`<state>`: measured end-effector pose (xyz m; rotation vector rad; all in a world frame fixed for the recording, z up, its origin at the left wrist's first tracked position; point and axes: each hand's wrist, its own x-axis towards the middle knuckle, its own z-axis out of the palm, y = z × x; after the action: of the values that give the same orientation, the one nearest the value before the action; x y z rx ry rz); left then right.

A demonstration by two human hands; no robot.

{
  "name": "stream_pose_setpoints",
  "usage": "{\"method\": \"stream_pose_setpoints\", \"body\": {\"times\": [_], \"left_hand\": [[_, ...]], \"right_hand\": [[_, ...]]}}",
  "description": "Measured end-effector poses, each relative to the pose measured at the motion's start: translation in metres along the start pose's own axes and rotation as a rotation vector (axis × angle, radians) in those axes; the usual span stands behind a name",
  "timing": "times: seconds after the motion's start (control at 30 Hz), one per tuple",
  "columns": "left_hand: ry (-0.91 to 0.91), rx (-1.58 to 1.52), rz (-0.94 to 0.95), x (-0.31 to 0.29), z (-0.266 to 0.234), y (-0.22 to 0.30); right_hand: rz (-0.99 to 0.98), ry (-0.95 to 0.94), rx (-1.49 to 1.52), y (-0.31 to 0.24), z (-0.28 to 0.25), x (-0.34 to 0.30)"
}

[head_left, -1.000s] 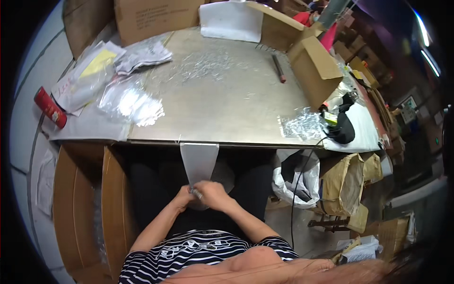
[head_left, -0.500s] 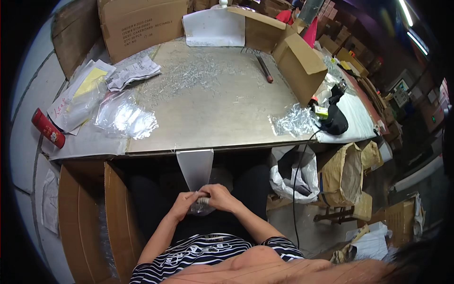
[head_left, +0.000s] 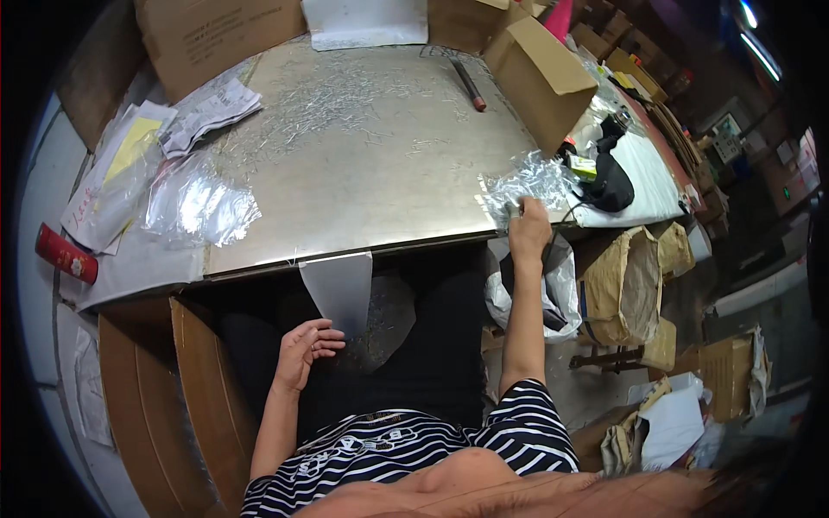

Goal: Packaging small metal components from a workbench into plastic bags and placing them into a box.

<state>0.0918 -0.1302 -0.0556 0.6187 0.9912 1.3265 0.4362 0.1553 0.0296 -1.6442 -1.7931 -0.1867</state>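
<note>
My left hand [head_left: 307,352] hovers over my lap, its fingers stretched out and apart, with nothing in it. A translucent white sheet [head_left: 338,289] hangs from the table's front edge just beyond its fingertips. At the right front edge of the table, my right hand [head_left: 529,231] is closed at the fingertips beside a heap of shiny clear plastic packets [head_left: 528,180]. Something small and greyish shows at those fingers, too small to make out. Thin silvery pieces [head_left: 324,108] lie scattered over the metal tabletop [head_left: 371,194].
Clear plastic bags [head_left: 200,203] and papers [head_left: 207,114] lie on the table's left, near a red bottle [head_left: 66,254]. A rod [head_left: 466,85] and an open carton [head_left: 544,86] stand farther back. Below on the right are a white bag [head_left: 566,289] and a brown sack [head_left: 623,281].
My hands have parted from the clear plastic bag they held together over my lap. The right reached up and right to the packet heap; the left opened and moved slightly left. The view shifted.
</note>
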Motion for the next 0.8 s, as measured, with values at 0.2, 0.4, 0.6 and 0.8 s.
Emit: {"method": "stream_pose_setpoints", "body": {"times": [0.2,0.4,0.6,0.8], "left_hand": [[0.081,0.098,-0.048,-0.008,0.007,0.009],[0.354,0.440,0.489,-0.009,-0.001,0.061],[0.746,0.981,0.777,0.048,-0.048,0.148],[0.845,1.397,0.483,0.117,-0.111,0.173]], "right_hand": [[-0.340,-0.294,-0.260,-0.018,0.004,0.015],[-0.262,-0.262,-0.509,-0.024,0.022,0.038],[-0.753,-0.606,0.462,-0.217,0.061,0.051],[-0.638,-0.555,0.286,-0.300,0.230,0.106]]}}
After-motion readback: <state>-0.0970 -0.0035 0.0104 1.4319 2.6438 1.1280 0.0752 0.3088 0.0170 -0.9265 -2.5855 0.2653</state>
